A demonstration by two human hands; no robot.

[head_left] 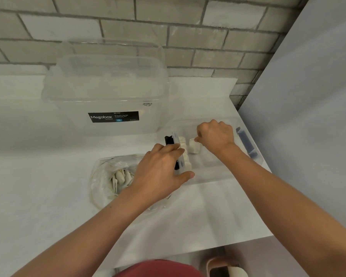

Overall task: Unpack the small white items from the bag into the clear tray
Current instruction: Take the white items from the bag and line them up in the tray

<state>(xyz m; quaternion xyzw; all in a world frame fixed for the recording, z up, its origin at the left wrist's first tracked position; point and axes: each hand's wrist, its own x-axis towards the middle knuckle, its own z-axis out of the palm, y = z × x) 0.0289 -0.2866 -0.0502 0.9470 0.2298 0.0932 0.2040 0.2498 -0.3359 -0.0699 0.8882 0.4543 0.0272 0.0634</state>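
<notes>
My right hand (216,136) pinching a blocky white item (194,146) inside the clear plastic tray (218,173), left hand (160,172) spread open on its rim, crinkled bag (102,176) beside

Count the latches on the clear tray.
2. A black latch on the clear tray's left end, partly behind the left hand; a blue latch on its right end. None seems hidden.
</notes>
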